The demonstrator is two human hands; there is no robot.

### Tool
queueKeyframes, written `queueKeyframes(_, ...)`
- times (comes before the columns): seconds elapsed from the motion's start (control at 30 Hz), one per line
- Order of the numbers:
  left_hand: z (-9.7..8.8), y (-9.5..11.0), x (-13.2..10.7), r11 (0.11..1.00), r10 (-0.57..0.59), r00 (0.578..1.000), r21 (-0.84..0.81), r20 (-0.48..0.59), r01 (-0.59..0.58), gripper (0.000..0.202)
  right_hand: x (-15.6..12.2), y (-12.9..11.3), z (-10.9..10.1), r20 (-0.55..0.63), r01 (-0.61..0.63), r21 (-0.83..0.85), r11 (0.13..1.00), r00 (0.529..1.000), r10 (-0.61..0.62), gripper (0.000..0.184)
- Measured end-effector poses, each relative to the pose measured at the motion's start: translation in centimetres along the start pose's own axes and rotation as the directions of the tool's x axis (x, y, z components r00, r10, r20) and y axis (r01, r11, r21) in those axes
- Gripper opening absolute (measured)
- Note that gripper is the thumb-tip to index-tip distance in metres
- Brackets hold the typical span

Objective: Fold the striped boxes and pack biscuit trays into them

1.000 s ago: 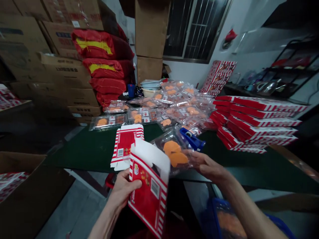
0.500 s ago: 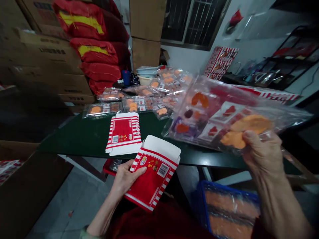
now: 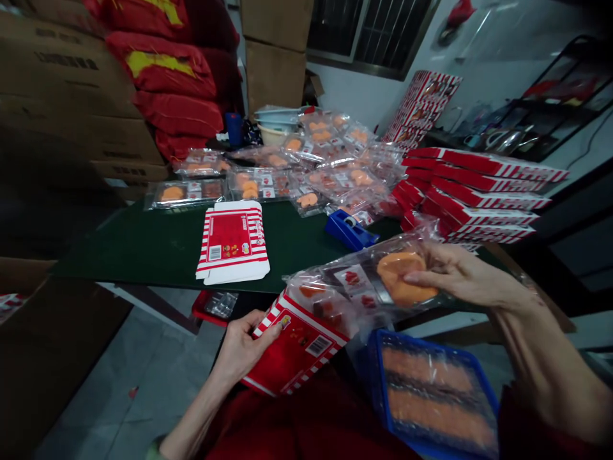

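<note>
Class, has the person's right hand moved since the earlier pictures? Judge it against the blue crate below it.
Yes, leftward: the right hand was out past the right edge of the blue crate, and now sits above the crate.

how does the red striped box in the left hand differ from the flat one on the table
The held red striped cardboard box sits tilted in the left hand, its far end hidden behind a clear plastic pack; the other red striped cardboard box lies flat and whole on the green table. Both show red panels, striped edges and a barcode.
</note>
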State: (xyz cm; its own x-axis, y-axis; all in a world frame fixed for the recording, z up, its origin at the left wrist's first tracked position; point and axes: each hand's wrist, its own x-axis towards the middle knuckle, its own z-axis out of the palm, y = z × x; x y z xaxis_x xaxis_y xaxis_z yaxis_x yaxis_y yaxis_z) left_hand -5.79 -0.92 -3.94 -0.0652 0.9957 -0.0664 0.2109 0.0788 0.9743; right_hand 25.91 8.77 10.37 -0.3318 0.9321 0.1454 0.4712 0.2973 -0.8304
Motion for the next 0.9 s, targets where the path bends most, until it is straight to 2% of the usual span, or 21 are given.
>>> queueKeyframes(0.07,-0.1,1.6,-0.1,0.989,0.134,0.990,0.074,-0.036,-0.131,0.026,0.8,-0.5,1.0,0.256,-0.068,0.078,0.995,0.966,0.046,0.020)
queueKeyframes(0.1,-0.1,2.4,-0.1,0.977,0.194,0.979,0.108,-0.063,-0.187,0.027,1.2,-0.7,1.5,0.334,-0.096,0.114,0.989,0.941,0.053,0.021)
queueKeyframes(0.2,-0.4,4.2,0.1,0.956,0.263,0.961,0.160,-0.089,-0.247,0.028,2.1,-1.3,2.4,0.368,-0.083,0.142,0.986,0.929,0.025,0.019)
queueKeyframes(0.3,-0.4,4.4,0.3,0.958,0.274,0.960,0.111,-0.064,-0.266,0.029,2.8,-1.7,2.4,0.389,-0.041,0.075,0.996,0.921,0.009,0.016)
queueKeyframes(0.33,-0.3,4.2,0.3,0.960,0.270,0.959,0.104,-0.085,-0.261,0.028,3.0,-1.7,2.4,0.399,-0.030,0.040,0.999,0.917,0.012,0.018)
queueKeyframes(0.4,0.2,3.6,0.3,0.966,0.245,0.949,0.131,-0.196,-0.223,0.025,3.4,-1.9,2.3,0.424,-0.012,-0.019,1.000,0.905,0.019,0.021)
queueKeyframes(0.5,1.2,2.7,0.5,0.964,0.257,0.881,0.174,-0.397,-0.202,0.024,3.8,-2.5,2.5,0.488,-0.007,-0.055,0.998,0.872,0.033,0.025)
queueKeyframes(0.6,1.8,2.0,0.8,0.928,0.372,0.792,0.223,-0.483,-0.300,0.021,4.0,-3.1,2.7,0.558,-0.016,-0.090,0.996,0.827,0.064,0.026)
queueKeyframes(0.7,1.7,1.8,1.2,0.844,0.535,0.723,0.324,-0.437,-0.428,0.013,4.5,-3.6,2.5,0.608,0.030,-0.129,0.991,0.792,0.055,0.026)
queueKeyframes(0.77,1.5,1.8,1.2,0.790,0.610,0.689,0.363,-0.391,-0.494,0.012,5.2,-4.0,2.1,0.620,0.088,-0.137,0.987,0.785,0.016,0.027)
queueKeyframes(0.83,1.3,2.0,1.1,0.771,0.632,0.694,0.369,-0.345,-0.519,0.011,6.3,-4.4,1.8,0.622,0.115,-0.159,0.981,0.783,0.009,0.028)
queueKeyframes(0.9,1.3,2.1,0.8,0.773,0.624,0.731,0.357,-0.275,-0.525,0.010,7.4,-4.9,2.0,0.616,0.101,-0.175,0.979,0.787,0.029,0.027)
